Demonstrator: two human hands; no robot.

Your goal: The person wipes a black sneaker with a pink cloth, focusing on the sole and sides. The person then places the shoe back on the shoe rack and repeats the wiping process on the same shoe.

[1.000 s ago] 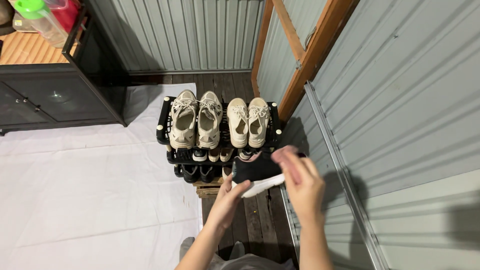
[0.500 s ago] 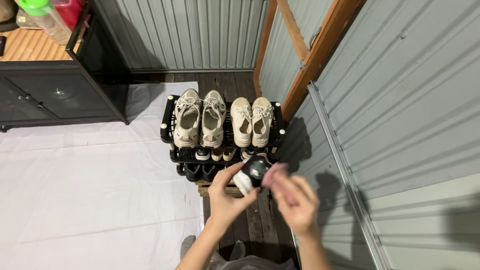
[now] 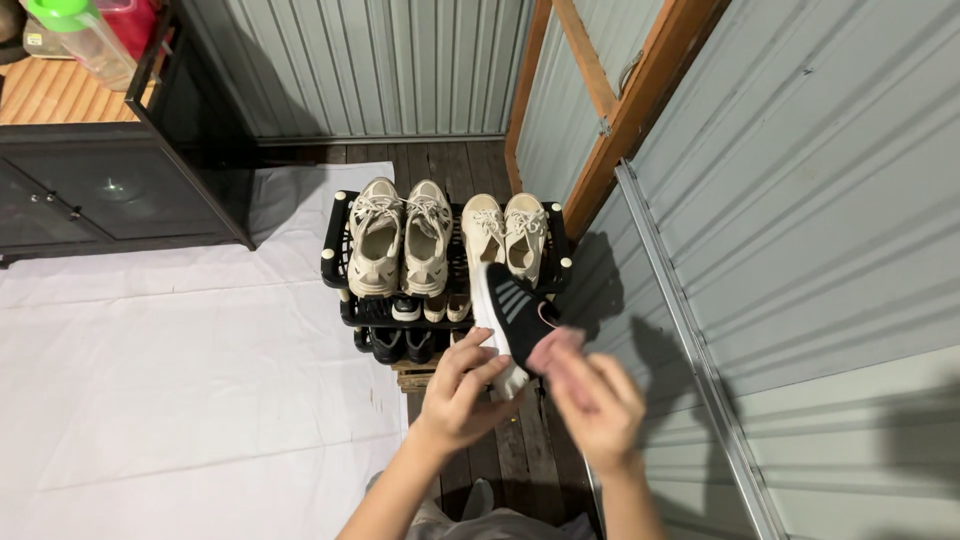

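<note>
Head view: black sneaker between both hands' grip.

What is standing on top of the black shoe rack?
On the shoe rack top stand two beige sneaker pairs. The held black sneaker covers part of the right pair.

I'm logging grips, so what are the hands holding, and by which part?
A black sneaker with a white sole: left hand grips its sole edge, right hand its heel end.

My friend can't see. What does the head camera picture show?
Two bare hands, left hand and right hand, hold a black sneaker with a white sole above a black shoe rack. Two pairs of cream sneakers sit on its top shelf.
</note>
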